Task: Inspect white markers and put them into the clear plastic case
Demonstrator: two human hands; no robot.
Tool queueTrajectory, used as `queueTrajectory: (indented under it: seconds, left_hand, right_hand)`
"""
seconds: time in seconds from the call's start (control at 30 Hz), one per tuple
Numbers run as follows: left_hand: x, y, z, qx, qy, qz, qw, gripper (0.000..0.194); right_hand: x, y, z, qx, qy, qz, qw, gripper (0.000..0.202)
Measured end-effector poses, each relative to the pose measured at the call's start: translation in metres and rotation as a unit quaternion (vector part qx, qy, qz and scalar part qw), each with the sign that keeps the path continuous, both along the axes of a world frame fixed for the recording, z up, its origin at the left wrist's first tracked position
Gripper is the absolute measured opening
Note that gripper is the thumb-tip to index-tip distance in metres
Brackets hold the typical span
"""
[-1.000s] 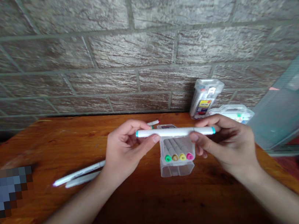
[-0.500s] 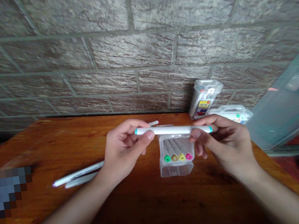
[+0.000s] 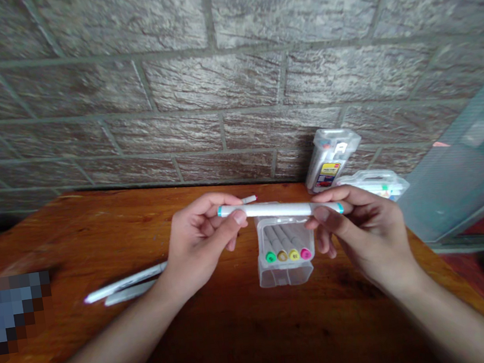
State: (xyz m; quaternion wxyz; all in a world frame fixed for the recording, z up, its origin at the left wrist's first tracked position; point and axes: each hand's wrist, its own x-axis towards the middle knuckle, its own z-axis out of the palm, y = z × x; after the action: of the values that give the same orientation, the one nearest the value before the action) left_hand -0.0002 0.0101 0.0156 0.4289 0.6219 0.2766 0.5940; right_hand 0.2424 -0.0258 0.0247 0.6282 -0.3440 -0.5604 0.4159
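A white marker [image 3: 277, 209] with teal ends is held level between my two hands. My left hand [image 3: 202, 232] pinches it near its left end, thumb in front and fingers behind. At the other end my right hand [image 3: 359, 219] grips the cap between thumb and forefinger. Just below the marker stands a clear plastic marker case [image 3: 287, 271], its front opening towards me. Inside it several markers show green, brown, yellow and pink ends; the pink marker [image 3: 305, 253] is the rightmost. The case's back is partly hidden by the held marker.
Two pale markers [image 3: 123, 282] lie on the wooden table [image 3: 228, 339] left of my left forearm. Another marker [image 3: 250, 199] lies behind my left hand. By the stone-block wall [image 3: 250, 84] stand a clear marker box [image 3: 332, 159] and a clear handled case [image 3: 377, 183].
My left thumb has shifted slightly left along the marker, and my right thumb slightly right. Both hands keep hold of it; everything else stays in place.
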Motion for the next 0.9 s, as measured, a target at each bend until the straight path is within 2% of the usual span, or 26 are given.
queueTrajectory:
  seconds: [0.37, 0.9]
  left_hand:
    - [-0.0036, 0.0024, -0.0081, -0.034, -0.041, -0.043, 0.998, 0.01]
    - [-0.0009, 0.002, 0.0004, -0.08, -0.115, -0.053, 0.989, 0.021]
  right_hand:
    - [-0.0005, 0.0015, 0.0014, -0.015, 0.027, 0.008, 1.0, 0.013]
    - [0.0012, -0.0003, 0.0072, -0.039, 0.064, 0.039, 0.996, 0.018]
